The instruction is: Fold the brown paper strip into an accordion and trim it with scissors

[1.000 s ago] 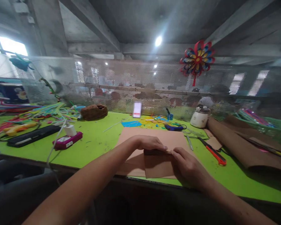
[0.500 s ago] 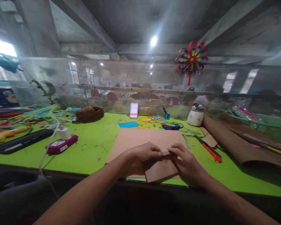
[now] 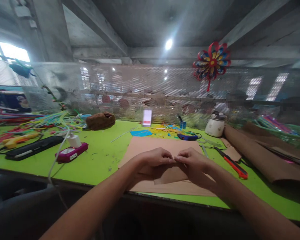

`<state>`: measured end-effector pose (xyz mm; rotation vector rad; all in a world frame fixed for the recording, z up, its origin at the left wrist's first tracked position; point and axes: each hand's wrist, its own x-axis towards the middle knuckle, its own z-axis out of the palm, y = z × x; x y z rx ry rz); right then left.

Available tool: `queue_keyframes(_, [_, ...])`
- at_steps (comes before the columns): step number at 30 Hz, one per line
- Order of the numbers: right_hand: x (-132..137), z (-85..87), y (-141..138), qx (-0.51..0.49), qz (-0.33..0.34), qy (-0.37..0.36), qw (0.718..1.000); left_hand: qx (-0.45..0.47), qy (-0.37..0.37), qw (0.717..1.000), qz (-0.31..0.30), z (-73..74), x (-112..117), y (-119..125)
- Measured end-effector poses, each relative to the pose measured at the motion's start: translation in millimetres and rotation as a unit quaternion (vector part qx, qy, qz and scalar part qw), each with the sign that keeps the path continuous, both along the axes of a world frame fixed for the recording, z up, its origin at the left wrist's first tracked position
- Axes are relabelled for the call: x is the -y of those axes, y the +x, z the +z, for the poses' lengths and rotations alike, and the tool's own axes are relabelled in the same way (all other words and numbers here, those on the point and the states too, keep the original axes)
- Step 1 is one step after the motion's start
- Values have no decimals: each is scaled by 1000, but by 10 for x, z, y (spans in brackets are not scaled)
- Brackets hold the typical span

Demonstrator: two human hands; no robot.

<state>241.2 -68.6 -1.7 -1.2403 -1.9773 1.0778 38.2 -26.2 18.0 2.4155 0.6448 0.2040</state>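
A small folded piece of brown paper [image 3: 170, 174] is raised just above a larger brown sheet [image 3: 160, 145] that lies on the green table [image 3: 102, 156]. My left hand [image 3: 152, 159] pinches the piece's top edge from the left, fingers closed on it. My right hand [image 3: 193, 161] pinches the same edge from the right, and the fingertips of both hands nearly meet in the middle. The lower part of the piece hangs down between my wrists.
An orange utility knife [image 3: 232, 162] lies right of the sheet, beside rolled brown paper [image 3: 255, 150] and a white pot [image 3: 215, 126]. A pink device with a charger [image 3: 71, 151], a black case [image 3: 31, 148] and coloured straws [image 3: 40, 121] fill the left. A mesh screen [image 3: 150, 86] backs the table.
Both hands have lifted the folded piece off the large sheet and brought its top edge up, their fingertips closing together. The view shifted a little.
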Motion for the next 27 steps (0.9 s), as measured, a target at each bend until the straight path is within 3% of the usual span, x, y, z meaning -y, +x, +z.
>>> queue_keyframes(5, [172,-167,-96,-141,5,-26,990,-15,36,999,9,-104,-3,3])
queue_keyframes(14, [155,-182,-11,-99,10,-41,994,-12,33,999,31,-92,80,44])
queue_keyframes(21, [269,-129,-36,-176,29,-84,980,15,-31,999,41,-61,94,-18])
queue_keyframes(27, [302,-23,-41,-143,6,-37,989,37,-76,996,26,44,138,-112])
